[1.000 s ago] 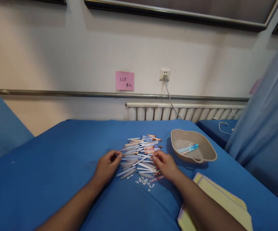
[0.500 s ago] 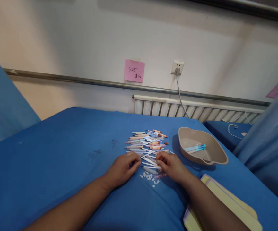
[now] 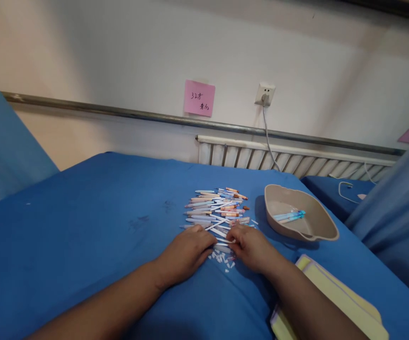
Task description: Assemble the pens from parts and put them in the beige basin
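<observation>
A pile of pen parts (image 3: 204,205) lies on the blue-covered surface: pale barrels, orange and brown pieces, and thin white sticks that look like pen refills (image 3: 218,225). My left hand (image 3: 189,246) rests at the near left of the pile, fingers closed at one end of a white pen refill (image 3: 225,241). The other end is pinched between the thumb and fingers of my right hand (image 3: 252,246). Several small white plastic pieces (image 3: 222,258) are scattered just in front, partly beneath the hands. My fingertips hide part of the pile.
A beige basin (image 3: 323,222) at the right holds blue pens (image 3: 289,216). Folded yellow cloth (image 3: 339,293) lies under my right forearm. Behind are a radiator (image 3: 247,155), a socket (image 3: 265,94) with a cord, and a pink note (image 3: 199,98) on the wall. Blue curtains hang at both sides.
My left hand has shifted right, and both hands have come closer together over the near part of the pile. They now meet the ends of one white refill. The view has tilted slightly.
</observation>
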{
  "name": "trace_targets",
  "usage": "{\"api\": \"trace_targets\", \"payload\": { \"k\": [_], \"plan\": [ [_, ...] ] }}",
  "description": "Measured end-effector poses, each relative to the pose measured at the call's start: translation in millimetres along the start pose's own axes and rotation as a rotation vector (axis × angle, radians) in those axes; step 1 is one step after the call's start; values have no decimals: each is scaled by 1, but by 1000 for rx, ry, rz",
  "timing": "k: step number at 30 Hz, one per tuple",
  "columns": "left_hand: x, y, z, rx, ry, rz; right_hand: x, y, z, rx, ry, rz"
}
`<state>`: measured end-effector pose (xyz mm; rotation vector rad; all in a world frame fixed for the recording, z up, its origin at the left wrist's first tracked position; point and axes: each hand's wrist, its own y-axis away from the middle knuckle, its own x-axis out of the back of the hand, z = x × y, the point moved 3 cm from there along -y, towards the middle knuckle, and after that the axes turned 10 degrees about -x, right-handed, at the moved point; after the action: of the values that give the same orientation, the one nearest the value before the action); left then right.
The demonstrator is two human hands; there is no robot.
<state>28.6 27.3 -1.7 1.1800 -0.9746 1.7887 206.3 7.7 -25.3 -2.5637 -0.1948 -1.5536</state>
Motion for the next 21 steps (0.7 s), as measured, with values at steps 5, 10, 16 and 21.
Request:
{"api": "trace_targets", "payload": {
  "k": [5, 10, 16, 21],
  "plan": [
    [-2, 0, 2, -4, -9, -10, 5, 4, -8, 59, 68, -10],
    [-3, 1, 2, -19, -11, -1, 6, 5, -11, 33, 130, -28],
    [-6, 4, -11, 47, 124, 165, 6, 4, -9, 43, 120, -58],
    [-3, 6, -19, 132, 229, 291, 7, 5, -11, 8, 138, -68]
  ]
}}
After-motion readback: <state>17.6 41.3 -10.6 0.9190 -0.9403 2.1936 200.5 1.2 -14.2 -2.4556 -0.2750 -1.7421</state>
